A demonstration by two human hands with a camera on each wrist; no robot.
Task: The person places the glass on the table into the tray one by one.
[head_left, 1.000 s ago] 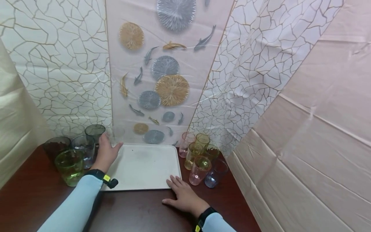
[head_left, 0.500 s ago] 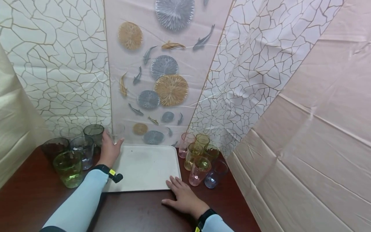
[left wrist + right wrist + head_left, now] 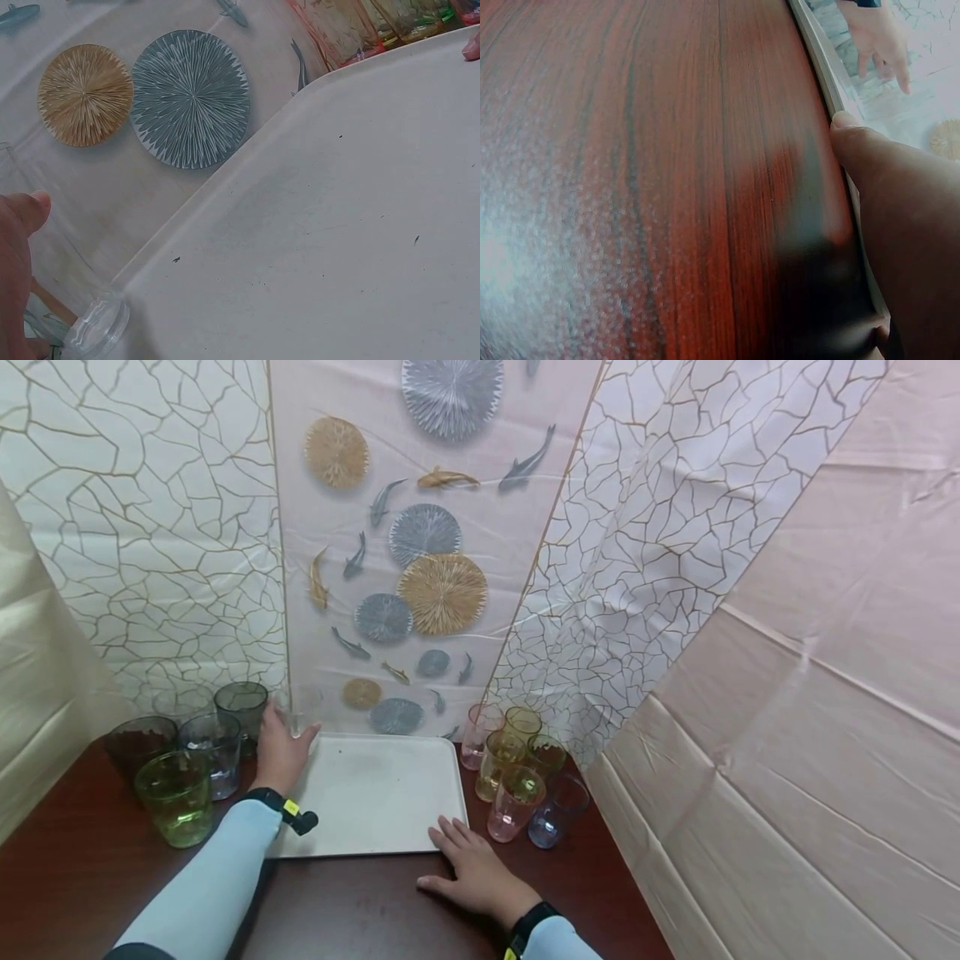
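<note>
Left-side glasses (image 3: 213, 752) at nine o'clock of the tray (image 3: 382, 793); left hand (image 3: 283, 756) gripping a clear glass (image 3: 64, 247) at eleven; right hand (image 3: 480, 868), fingers extended, at four; right-side glasses (image 3: 516, 797) at three. Apparently early: one glass held, the rest off the tray.

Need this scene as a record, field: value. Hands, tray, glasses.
left hand: grips clear glass
clear glass: near far left corner of tray; contact with tray unclear
right hand: rests at tray's near right corner
tray: white, on dark red-brown table
left glasses: five besides the gripped one
right glasses: six, including two pink, one blue
</note>
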